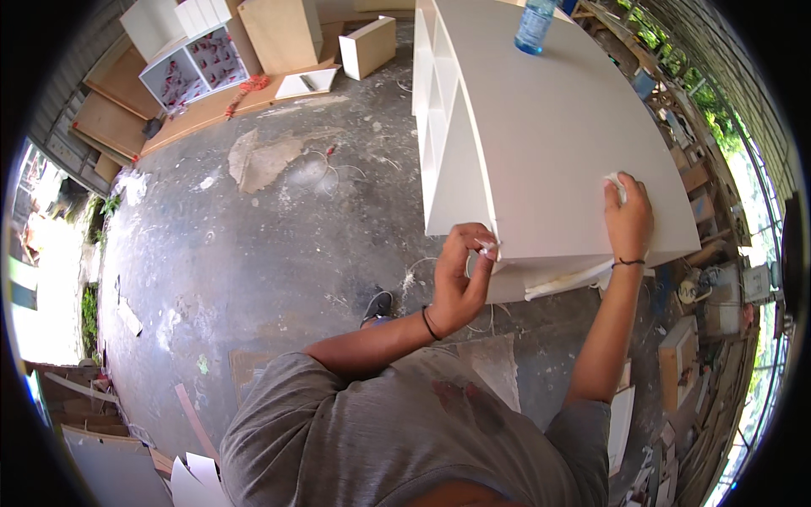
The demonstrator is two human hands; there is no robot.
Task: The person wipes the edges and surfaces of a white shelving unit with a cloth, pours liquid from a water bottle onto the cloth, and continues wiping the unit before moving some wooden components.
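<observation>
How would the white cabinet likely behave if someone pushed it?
The white cabinet looks large and boxy, so it's probably heavy. Its panelled, compartmented build suggests it would stay stiff. The blue bottle standing on top might wobble or topple.

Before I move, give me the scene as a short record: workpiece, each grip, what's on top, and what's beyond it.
Workpiece: pale shelving unit, open compartments facing left
Left grip: pinching a small white scrap at the shelving unit's near-left corner
Right grip: holding a white wad against its upper surface
On top: blue-tinted plastic bottle, far end, cut by the picture's edge
Far left: two-compartment box, patterned inside; orange-red cord beside it
</observation>
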